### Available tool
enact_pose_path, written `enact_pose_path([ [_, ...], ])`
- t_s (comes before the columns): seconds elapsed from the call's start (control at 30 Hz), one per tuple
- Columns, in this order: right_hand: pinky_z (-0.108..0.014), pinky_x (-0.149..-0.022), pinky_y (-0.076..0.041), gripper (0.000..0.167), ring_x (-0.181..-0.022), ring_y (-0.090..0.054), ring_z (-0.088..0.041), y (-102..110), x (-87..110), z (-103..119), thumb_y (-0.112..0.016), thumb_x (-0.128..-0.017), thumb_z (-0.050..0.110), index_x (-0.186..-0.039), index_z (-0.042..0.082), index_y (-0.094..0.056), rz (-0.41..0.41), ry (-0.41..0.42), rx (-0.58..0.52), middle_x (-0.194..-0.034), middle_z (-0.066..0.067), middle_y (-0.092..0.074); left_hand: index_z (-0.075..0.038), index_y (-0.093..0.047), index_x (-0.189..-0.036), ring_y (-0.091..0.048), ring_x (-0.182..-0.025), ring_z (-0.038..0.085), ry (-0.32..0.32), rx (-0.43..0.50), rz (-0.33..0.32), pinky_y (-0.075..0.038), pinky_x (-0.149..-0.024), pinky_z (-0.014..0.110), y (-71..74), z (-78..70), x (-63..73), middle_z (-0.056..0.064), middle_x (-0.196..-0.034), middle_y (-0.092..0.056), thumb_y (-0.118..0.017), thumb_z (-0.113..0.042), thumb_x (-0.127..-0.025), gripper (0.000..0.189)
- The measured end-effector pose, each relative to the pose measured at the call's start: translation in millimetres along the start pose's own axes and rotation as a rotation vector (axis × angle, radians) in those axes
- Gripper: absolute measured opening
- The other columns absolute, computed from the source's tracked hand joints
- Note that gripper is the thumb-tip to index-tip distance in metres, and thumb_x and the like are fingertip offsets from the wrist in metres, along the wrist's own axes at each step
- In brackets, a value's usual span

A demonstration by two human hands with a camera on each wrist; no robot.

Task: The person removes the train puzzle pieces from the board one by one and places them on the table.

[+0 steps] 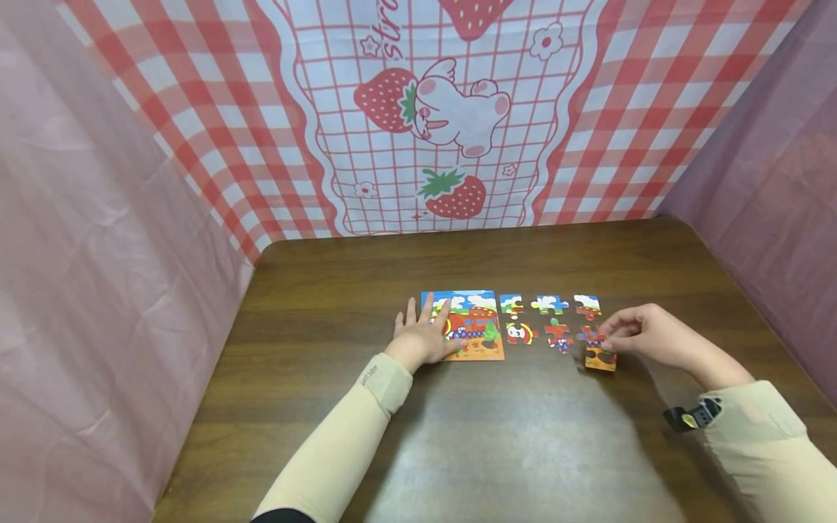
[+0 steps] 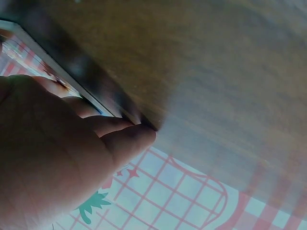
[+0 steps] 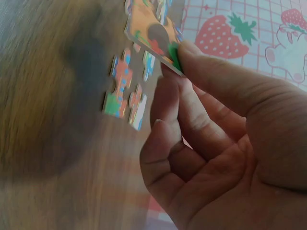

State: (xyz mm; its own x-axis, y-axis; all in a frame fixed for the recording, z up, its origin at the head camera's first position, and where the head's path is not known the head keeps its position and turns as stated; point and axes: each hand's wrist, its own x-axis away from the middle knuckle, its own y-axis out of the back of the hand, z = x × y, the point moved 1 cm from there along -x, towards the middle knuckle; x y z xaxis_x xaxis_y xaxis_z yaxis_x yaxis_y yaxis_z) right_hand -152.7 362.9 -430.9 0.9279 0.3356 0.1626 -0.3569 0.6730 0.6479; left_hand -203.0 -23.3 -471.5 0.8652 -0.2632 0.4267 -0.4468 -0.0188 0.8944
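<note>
My left hand (image 1: 421,341) rests with spread fingers on the left part of a picture puzzle board (image 1: 484,351). The board shows clouds, a red shape and orange ground. At the right, my right hand (image 1: 654,338) pinches an orange puzzle piece (image 3: 146,26) between thumb and fingers, held just above the table. Loose puzzle pieces lie between the hands in two rows: a sky piece (image 1: 550,303), a piece with a white face (image 1: 521,333) and a red piece (image 1: 558,335) among them. Another piece (image 3: 112,103) shows below the hand in the right wrist view.
The brown wooden table (image 1: 490,450) spreads around the puzzle. Behind it hangs a red and white strawberry cloth (image 1: 451,174). Pink curtains (image 1: 98,254) stand at both sides. A black strap (image 1: 694,415) is on the right wrist.
</note>
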Motion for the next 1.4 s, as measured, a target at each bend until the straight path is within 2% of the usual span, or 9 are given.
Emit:
enact_pose_path([
  [0.17,-0.027,-0.068,-0.053,0.018,-0.075,-0.066,-0.009,2.7,3.2,-6.5,-0.08,-0.089,0.012,-0.097,-0.002,-0.074,0.046,-0.049,-0.012,-0.085,-0.005,-0.075,-0.036,0.002,-0.164,0.007,-0.152,0.039,-0.004,-0.007,-0.005,-0.007,-0.119,0.057,0.3,0.3,0.1,0.003,-0.169,0.013,-0.031,-0.08,-0.094,0.089],
  [0.27,-0.027,-0.066,-0.052,0.014,-0.072,-0.064,-0.009,0.2,2.4,-10.5,-0.08,-0.089,0.011,-0.094,0.0,-0.074,0.059,-0.043,-0.004,-0.081,-0.004,-0.074,-0.036,0.002,-0.164,0.006,-0.152,0.039,-0.008,-0.006,-0.008,-0.008,-0.119,0.057,0.5,0.9,0.7,0.004,-0.169,0.012,-0.031,-0.08,-0.095,0.088],
  [0.43,-0.027,-0.061,-0.047,0.011,-0.066,-0.059,-0.008,-7.5,-0.6,-13.7,-0.081,-0.088,0.014,-0.089,0.007,-0.073,0.048,-0.04,0.095,-0.074,0.001,-0.07,-0.037,0.002,-0.164,0.007,-0.152,0.039,-0.012,-0.001,-0.006,-0.007,-0.119,0.057,0.7,0.9,1.1,0.004,-0.169,0.012,-0.031,-0.079,-0.095,0.088],
  [0.63,-0.03,-0.063,-0.046,0.015,-0.068,-0.058,-0.011,-12.8,-1.1,-13.9,-0.084,-0.083,0.018,-0.087,0.009,-0.073,0.036,-0.073,0.211,-0.075,0.006,-0.067,-0.036,0.002,-0.164,0.007,-0.152,0.039,-0.009,-0.002,-0.005,-0.007,-0.119,0.057,0.0,0.1,0.3,0.004,-0.169,0.013,-0.031,-0.08,-0.095,0.088],
  [0.73,-0.033,-0.064,-0.045,0.018,-0.07,-0.059,-0.013,-13.4,-0.2,-15.3,-0.085,-0.081,0.019,-0.088,0.008,-0.073,0.041,-0.084,0.222,-0.077,0.005,-0.067,-0.036,0.002,-0.164,0.008,-0.152,0.038,-0.003,0.001,0.0,-0.007,-0.119,0.057,-0.3,-0.1,-0.3,0.003,-0.169,0.014,-0.031,-0.08,-0.094,0.089],
  [1.03,-0.038,-0.068,-0.046,0.024,-0.069,-0.059,-0.014,-16.0,0.3,-19.3,-0.09,-0.078,0.023,-0.081,0.009,-0.071,-0.031,-0.105,0.262,-0.071,0.007,-0.066,-0.036,0.003,-0.164,0.008,-0.152,0.038,0.003,-0.011,0.01,-0.006,-0.119,0.057,1.2,0.1,1.1,0.003,-0.169,0.014,-0.03,-0.081,-0.094,0.089],
  [1.4,-0.039,-0.071,-0.046,0.024,-0.071,-0.06,-0.015,-14.0,-1.1,-19.8,-0.091,-0.076,0.023,-0.081,0.008,-0.073,-0.016,-0.145,0.252,-0.072,0.005,-0.068,-0.036,0.003,-0.164,0.008,-0.152,0.038,0.005,-0.009,0.009,-0.006,-0.119,0.056,0.2,0.3,0.9,0.002,-0.169,0.014,-0.031,-0.08,-0.094,0.089],
])
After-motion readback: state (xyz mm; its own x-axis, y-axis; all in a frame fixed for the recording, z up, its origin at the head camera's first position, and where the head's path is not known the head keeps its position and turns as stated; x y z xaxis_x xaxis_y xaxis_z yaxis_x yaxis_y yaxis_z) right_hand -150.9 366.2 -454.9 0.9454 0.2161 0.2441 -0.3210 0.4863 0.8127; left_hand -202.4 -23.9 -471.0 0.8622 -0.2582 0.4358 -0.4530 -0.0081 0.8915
